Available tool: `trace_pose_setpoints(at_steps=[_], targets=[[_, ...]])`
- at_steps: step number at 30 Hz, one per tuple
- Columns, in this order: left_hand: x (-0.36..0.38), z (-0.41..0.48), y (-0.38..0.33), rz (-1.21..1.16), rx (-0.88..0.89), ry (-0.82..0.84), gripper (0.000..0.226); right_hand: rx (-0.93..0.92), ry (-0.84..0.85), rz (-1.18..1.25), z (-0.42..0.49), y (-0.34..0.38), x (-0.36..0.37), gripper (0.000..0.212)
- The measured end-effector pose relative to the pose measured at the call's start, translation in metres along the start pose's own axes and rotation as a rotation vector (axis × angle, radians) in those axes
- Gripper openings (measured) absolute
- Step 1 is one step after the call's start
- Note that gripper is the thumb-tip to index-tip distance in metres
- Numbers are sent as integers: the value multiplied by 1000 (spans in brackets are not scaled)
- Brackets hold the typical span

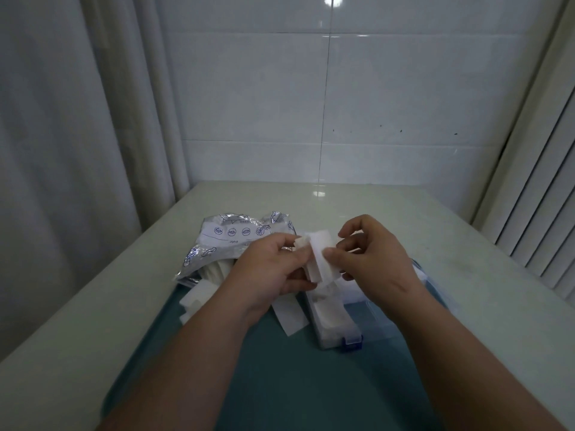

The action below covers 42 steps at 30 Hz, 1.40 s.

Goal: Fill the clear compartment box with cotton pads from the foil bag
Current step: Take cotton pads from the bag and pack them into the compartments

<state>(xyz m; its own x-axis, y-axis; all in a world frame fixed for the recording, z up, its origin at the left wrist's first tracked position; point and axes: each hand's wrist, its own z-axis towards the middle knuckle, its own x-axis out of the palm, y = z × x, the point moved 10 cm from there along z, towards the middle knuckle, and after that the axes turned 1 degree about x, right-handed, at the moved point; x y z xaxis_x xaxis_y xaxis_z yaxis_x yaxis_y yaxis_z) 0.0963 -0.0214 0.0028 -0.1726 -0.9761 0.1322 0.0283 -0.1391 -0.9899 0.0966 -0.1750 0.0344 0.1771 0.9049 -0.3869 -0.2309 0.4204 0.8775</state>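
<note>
Above the table's middle, both hands hold white cotton pads [320, 255]. My left hand [273, 269] grips the small stack from the left, and my right hand [370, 259] pinches one pad at its right edge. Just below them lies the clear compartment box [334, 321] with a blue latch, its near compartment packed with white pads. The silver foil bag [224, 244] with blue print lies crumpled to the left, its mouth showing more pads. Loose pads [289, 315] lie on the teal mat beside the box.
A teal mat [280, 384] covers the near part of the pale table [93, 306]. More loose pads [196, 298] sit by the bag's mouth. A curtain hangs at left, a tiled wall stands behind, and slatted blinds run along the right.
</note>
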Motion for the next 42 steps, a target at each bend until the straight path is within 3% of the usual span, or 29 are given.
trace_pose_setpoints(at_steps=[4,9,13,25,42], targets=[[-3,2,0,17,12,-31,11,-12,45,-24,0,-1,5,10],[-9,3,1,27,13,-57,13,19,121,-67,-1,-5,17,29],[-8,3,1,64,24,-54,15,41,150,-85,-3,-8,20,24],[-6,3,1,83,34,-47,16,66,70,5,-1,-10,11,13],[-8,3,1,73,14,-63,17,102,78,42,-2,-10,13,31]])
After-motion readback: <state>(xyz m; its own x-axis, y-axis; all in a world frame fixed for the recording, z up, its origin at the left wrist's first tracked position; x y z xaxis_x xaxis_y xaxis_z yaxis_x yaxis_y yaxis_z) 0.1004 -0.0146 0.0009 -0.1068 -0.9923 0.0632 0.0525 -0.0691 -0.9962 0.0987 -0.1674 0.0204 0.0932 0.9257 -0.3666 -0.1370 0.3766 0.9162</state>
